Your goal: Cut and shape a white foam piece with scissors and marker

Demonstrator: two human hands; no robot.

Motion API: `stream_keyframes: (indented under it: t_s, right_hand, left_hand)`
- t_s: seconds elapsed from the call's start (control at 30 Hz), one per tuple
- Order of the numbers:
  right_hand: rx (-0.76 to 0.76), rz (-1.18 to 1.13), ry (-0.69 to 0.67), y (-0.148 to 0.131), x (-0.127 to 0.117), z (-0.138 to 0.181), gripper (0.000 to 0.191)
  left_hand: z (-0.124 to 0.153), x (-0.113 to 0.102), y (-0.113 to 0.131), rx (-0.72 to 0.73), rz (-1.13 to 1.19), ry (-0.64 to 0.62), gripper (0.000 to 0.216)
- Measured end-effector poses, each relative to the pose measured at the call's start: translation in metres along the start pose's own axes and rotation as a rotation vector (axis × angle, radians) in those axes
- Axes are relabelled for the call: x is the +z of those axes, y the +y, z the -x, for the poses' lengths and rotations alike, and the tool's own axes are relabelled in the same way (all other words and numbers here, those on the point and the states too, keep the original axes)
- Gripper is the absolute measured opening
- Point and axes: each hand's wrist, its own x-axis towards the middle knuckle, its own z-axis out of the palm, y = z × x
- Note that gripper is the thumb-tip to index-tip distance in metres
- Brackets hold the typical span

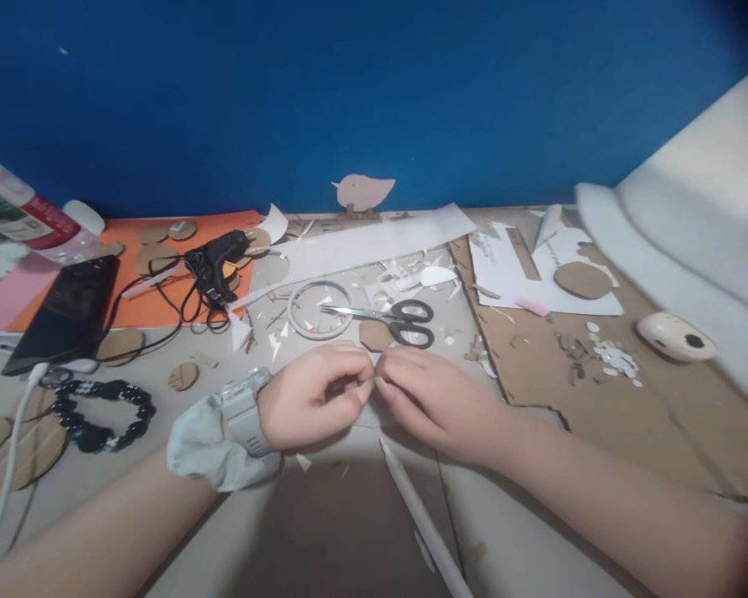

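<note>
My left hand [308,394] and my right hand [433,390] meet fingertip to fingertip at the middle of the table, both curled in a pinch around something too small to make out. On my left wrist sit a grey watch [244,407] and a pale scrunchie [209,444]. Just behind the hands lie black-handled scissors [392,320], a tape ring [317,309] and a small cardboard disc [376,335]. A thin white rolled stick [420,519] lies below my right hand.
A black glue gun [215,262] with its cord rests on orange paper [155,274]. A phone [66,311], a bead bracelet [103,415], a bottle [28,216] and cardboard discs are at left. Cardboard sheet [598,390], white paper, a cream round device [676,336] at right. A cardboard bird [362,193] leans on the blue wall.
</note>
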Motion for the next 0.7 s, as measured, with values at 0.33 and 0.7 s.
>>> stream_keyframes:
  t_s: [0.33, 0.7]
  right_hand:
    - [0.027, 0.052, 0.006, -0.0014, 0.0006, 0.0021, 0.019]
    - [0.068, 0.025, 0.015, -0.0007, -0.0013, 0.0012, 0.015]
  left_hand:
    - [-0.0001, 0.0005, -0.0011, 0.044, 0.003, 0.001, 0.015]
    - [0.0, 0.0008, -0.0026, 0.044, -0.037, 0.008, 0.013]
